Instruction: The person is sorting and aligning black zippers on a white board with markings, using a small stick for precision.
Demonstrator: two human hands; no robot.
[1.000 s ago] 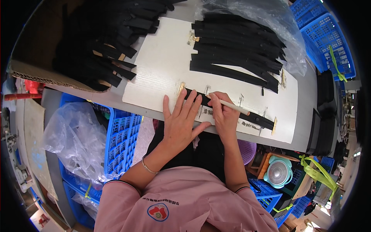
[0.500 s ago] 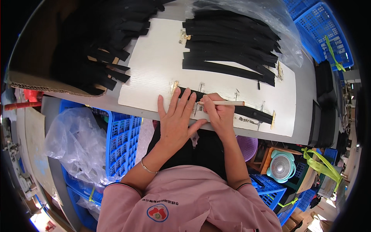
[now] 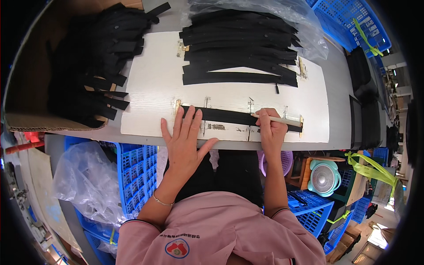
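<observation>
A long black strip [image 3: 229, 116] lies flat along the near edge of a white board [image 3: 154, 88], between small metal guide pins. My left hand [image 3: 185, 141] presses flat on the strip's left end, fingers spread. My right hand [image 3: 270, 130] grips a pale pencil-like stick [image 3: 276, 119], its tip touching the strip right of the middle. A stack of several more black strips [image 3: 240, 57] lies at the board's far side, partly under clear plastic film [image 3: 300, 22].
A cardboard box [image 3: 26, 79] at the left holds a heap of black strips [image 3: 92, 62]. Blue crates [image 3: 137, 172] and a clear plastic bag [image 3: 84, 181] stand below the table on the left. A small teal fan [image 3: 324, 179] and more blue crates sit to the lower right.
My left hand slid left along the strip and flattened out. My right hand with the stick moved right along the strip. The view shifted slightly.
</observation>
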